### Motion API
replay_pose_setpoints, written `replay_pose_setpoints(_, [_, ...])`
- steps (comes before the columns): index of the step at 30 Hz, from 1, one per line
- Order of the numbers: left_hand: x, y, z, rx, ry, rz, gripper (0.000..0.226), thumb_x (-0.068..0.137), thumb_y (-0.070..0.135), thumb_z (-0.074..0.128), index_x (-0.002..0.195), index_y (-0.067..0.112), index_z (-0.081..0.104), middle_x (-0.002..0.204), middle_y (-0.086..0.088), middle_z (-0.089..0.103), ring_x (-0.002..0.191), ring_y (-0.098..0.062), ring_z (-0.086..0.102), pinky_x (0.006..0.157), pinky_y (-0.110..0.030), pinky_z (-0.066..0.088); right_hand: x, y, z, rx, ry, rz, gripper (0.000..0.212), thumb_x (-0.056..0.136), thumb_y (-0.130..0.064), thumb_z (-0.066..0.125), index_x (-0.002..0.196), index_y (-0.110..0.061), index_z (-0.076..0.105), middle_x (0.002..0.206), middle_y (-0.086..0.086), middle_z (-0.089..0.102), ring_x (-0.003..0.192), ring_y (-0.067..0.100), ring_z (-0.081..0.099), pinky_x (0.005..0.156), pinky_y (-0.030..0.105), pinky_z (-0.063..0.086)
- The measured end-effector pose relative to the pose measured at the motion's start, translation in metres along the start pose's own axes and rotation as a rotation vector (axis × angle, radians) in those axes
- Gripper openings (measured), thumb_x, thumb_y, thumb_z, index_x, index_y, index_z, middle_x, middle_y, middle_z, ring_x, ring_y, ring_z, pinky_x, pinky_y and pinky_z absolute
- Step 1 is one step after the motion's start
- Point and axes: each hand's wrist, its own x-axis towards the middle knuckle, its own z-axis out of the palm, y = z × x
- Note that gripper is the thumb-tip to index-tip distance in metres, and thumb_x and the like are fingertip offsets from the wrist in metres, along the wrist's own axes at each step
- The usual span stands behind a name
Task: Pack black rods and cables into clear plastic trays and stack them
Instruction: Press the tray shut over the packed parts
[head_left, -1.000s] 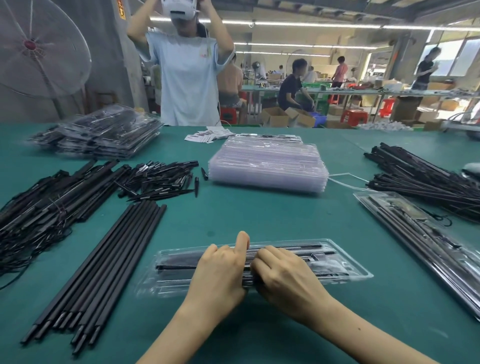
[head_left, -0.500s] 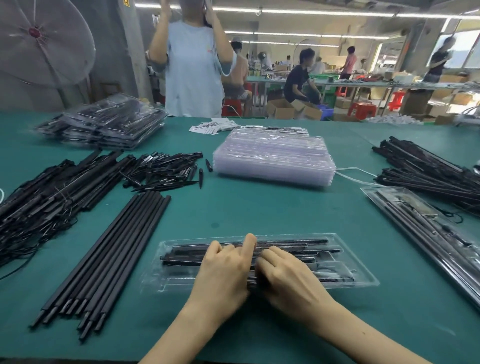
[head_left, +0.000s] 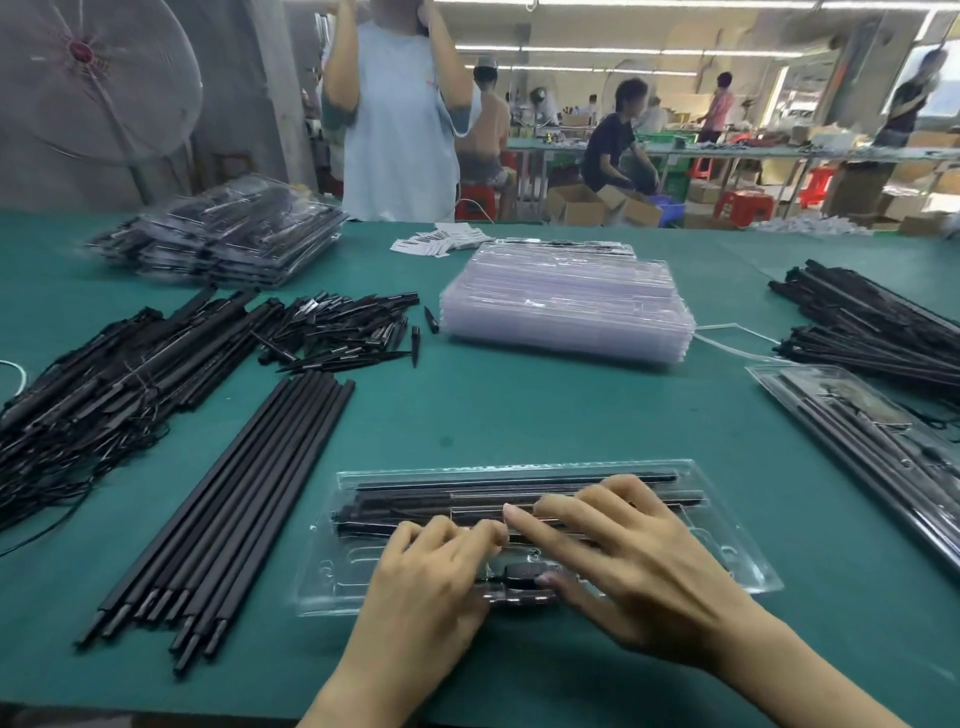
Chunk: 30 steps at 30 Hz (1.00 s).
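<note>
Far left of the hands: tangled black cables (head_left: 78, 395) on the green counter (head_left: 519, 415). Just left: loose black rods (head_left: 228, 499) in a row. Left hand (head_left: 431, 582) loosely curled, fingertips pressing the clear tray (head_left: 727, 525). Right hand (head_left: 618, 561) spread flat, fingers straight, pressing rods inside that tray. Beyond both: stack of empty trays (head_left: 566, 301). Far right: 1 filled tray (head_left: 857, 415).

Workshop w/ ceiling strip lights (head_left: 582, 49), big fan (head_left: 88, 78) at left, red stools (head_left: 740, 202), cardboard boxes (head_left: 576, 205) behind.
</note>
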Motion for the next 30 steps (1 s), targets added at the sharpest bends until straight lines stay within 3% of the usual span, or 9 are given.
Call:
replay_pose_setpoints(2, [0.002,-0.002,-0.003,-0.092,-0.051,-0.053,0.067,0.047,0.011,0.074,0.102,0.037,0.044,0.087,0.024,0.063,0.084,0.001,0.049,0.074,-0.023,0.034,0.0,0.002,0.003,-0.068,0.053,-0.046,0.04,0.098,-0.031,0.044,0.133,-0.016,0.055,0.111,0.001,0.061,0.083,0.018,0.057,0.082,0.032,0.039])
replay_pose_setpoints(4, [0.004,-0.005,-0.008,-0.25,-0.105,-0.11,0.054,0.062,0.027,0.067,0.106,0.044,0.041,0.096,0.029,0.061,0.099,0.007,0.046,0.085,-0.02,0.033,0.0,0.004,0.008,-0.099,0.068,-0.058,0.04,0.097,-0.029,0.045,0.134,-0.017,0.055,0.108,0.001,0.062,0.08,0.018,0.055,0.081,0.032,0.039])
replay_pose_setpoints(6, [0.007,-0.005,-0.015,-0.58,-0.108,-0.178,0.038,0.07,0.041,0.062,0.107,0.037,0.051,0.1,0.023,0.064,0.105,0.001,0.054,0.088,-0.018,0.037,-0.001,0.006,0.012,-0.112,0.073,-0.051,0.04,0.096,-0.03,0.046,0.134,-0.02,0.055,0.106,0.002,0.063,0.078,0.019,0.055,0.08,0.033,0.039])
replay_pose_setpoints(9, [0.013,-0.006,-0.022,-0.949,-0.021,-0.301,0.029,0.077,0.041,0.06,0.099,0.023,0.066,0.097,0.007,0.071,0.095,-0.011,0.064,0.08,-0.014,0.043,-0.001,0.007,0.017,-0.12,0.083,-0.045,0.039,0.098,-0.032,0.044,0.135,-0.024,0.053,0.107,0.002,0.059,0.077,0.02,0.057,0.08,0.033,0.04])
replay_pose_setpoints(13, [0.016,-0.01,-0.019,-1.058,-0.006,-0.457,0.014,0.081,0.024,0.065,0.091,0.025,0.074,0.094,0.001,0.074,0.092,-0.019,0.066,0.09,-0.038,0.049,-0.001,0.007,0.02,-0.121,0.098,-0.042,0.038,0.099,-0.033,0.042,0.136,-0.025,0.051,0.103,0.003,0.064,0.074,0.02,0.057,0.078,0.035,0.042])
replay_pose_setpoints(16, [0.018,-0.013,-0.02,-1.133,-0.037,-0.475,0.015,0.088,0.01,0.066,0.091,0.021,0.076,0.091,-0.005,0.074,0.077,-0.016,0.065,0.076,-0.023,0.053,-0.003,0.008,0.022,-0.126,0.11,-0.043,0.039,0.099,-0.032,0.043,0.137,-0.026,0.05,0.104,0.003,0.061,0.075,0.02,0.055,0.079,0.034,0.041])
replay_pose_setpoints(18, [0.02,-0.013,-0.022,-1.174,-0.077,-0.48,0.011,0.086,0.017,0.065,0.09,0.016,0.075,0.086,-0.004,0.074,0.067,-0.009,0.062,0.062,-0.014,0.047,-0.004,0.009,0.024,-0.125,0.116,-0.044,0.04,0.098,-0.032,0.045,0.138,-0.027,0.049,0.107,0.002,0.056,0.077,0.019,0.054,0.08,0.034,0.04])
replay_pose_setpoints(23, [0.026,-0.018,-0.024,-1.244,-0.207,-0.46,0.022,0.081,0.029,0.064,0.087,0.008,0.061,0.071,0.004,0.067,0.06,-0.01,0.058,0.056,-0.015,0.039,-0.004,0.009,0.03,-0.089,0.13,-0.054,0.044,0.097,-0.033,0.049,0.141,-0.03,0.043,0.107,0.002,0.056,0.079,0.019,0.051,0.082,0.033,0.04])
replay_pose_setpoints(30, [0.028,-0.024,-0.025,-1.299,-0.284,-0.457,0.021,0.081,0.036,0.067,0.082,0.016,0.062,0.079,0.002,0.067,0.06,-0.012,0.058,0.053,-0.015,0.038,-0.005,0.011,0.035,-0.048,0.136,-0.044,0.043,0.099,-0.035,0.047,0.142,-0.032,0.042,0.11,0.002,0.055,0.079,0.017,0.05,0.081,0.033,0.041])
